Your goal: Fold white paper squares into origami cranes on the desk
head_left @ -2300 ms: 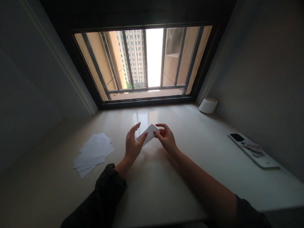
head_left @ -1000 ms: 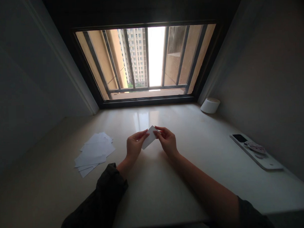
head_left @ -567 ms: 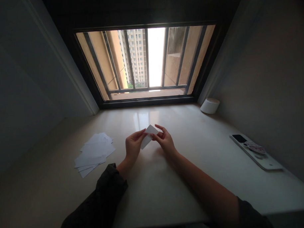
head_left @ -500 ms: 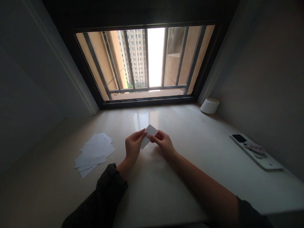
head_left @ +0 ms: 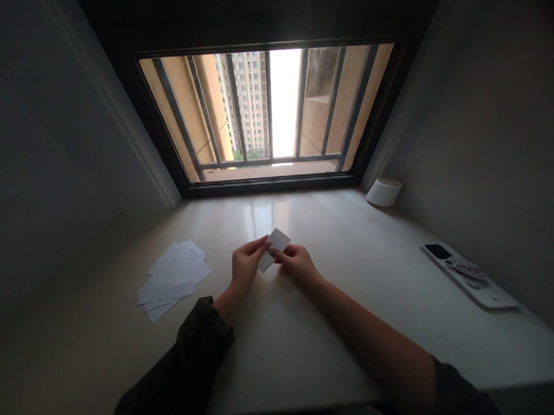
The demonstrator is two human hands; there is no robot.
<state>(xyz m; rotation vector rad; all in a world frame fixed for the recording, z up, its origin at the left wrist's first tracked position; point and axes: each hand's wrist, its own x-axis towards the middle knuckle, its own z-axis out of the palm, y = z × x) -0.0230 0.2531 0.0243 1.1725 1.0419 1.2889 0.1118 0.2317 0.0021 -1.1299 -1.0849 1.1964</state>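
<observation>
A small piece of white paper (head_left: 278, 237), with straight edges and pointed corners, is held up between my two hands above the white counter (head_left: 282, 352). My left hand (head_left: 248, 261) pinches its left edge between thumb and fingers. From the other side, my right hand (head_left: 297, 261) has its fingers closed at the paper, the thumb lying near the middle. The fingertips hide part of the sheet, so I cannot tell how it is folded. To the left of my left hand lies a loose, overlapping stack of white paper sheets (head_left: 174, 277).
A phone (head_left: 470, 279) in a pale case with a round grip lies at the right by the wall. A white slant-topped cylinder (head_left: 384, 192) stands in the back right corner. Behind the counter is a dark-framed window (head_left: 271, 186) with bars outside.
My right hand's fingers have shifted slightly on the paper, lower along its right edge, baring more of the upper corner. My left hand keeps its pinch.
</observation>
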